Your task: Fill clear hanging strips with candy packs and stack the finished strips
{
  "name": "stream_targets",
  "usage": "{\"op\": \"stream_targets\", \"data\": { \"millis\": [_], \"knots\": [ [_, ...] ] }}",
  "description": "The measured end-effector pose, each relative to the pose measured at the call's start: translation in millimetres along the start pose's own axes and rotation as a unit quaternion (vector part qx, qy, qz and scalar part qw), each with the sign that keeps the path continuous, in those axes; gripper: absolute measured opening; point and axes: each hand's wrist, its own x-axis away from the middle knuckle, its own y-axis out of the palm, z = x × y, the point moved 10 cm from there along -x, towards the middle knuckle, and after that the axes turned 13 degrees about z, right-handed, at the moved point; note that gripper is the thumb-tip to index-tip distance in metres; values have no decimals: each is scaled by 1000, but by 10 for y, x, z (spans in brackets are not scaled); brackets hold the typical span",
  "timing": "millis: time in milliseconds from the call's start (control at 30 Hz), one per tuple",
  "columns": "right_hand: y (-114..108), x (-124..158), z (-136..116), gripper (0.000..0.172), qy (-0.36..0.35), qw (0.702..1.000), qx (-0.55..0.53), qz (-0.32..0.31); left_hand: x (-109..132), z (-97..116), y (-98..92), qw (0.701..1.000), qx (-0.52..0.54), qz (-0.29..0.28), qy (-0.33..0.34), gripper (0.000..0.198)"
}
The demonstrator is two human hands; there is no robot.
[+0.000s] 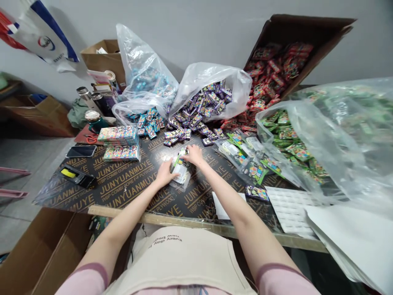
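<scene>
My left hand (pixel 166 172) and my right hand (pixel 193 154) both rest on a clear plastic packet (pixel 181 175) that lies on the dark printed plywood tabletop (pixel 123 184). The packet holds small green and coloured card packs. My left hand's fingers close on the packet's left edge. At the packet's upper end, my right hand's fingers curl over a small green pack (pixel 181 157). Loose purple packs (pixel 181 133) lie just beyond my hands.
Open plastic bags spill blue packs (pixel 149 121), purple packs (pixel 205 102) and green packs (pixel 288 139); a cardboard box (pixel 276 69) holds red ones. Stacked boxes (pixel 119 141), a phone (pixel 81 151), a tape dispenser (pixel 76 175) sit left. Sticker sheets (pixel 291 207) lie right. An open carton (pixel 37 254) stands below.
</scene>
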Motion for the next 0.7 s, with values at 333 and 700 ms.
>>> {"op": "stream_targets", "data": {
  "millis": [333, 700],
  "knots": [
    [-307, 346, -377, 18, -95, 977, -176, -69, 121, 286, 94, 916, 352, -134, -135, 87],
    [-1140, 1131, -945, 19, -156, 881, -431, -115, 787, 965, -286, 729, 619, -207, -207, 51]
  ]
}}
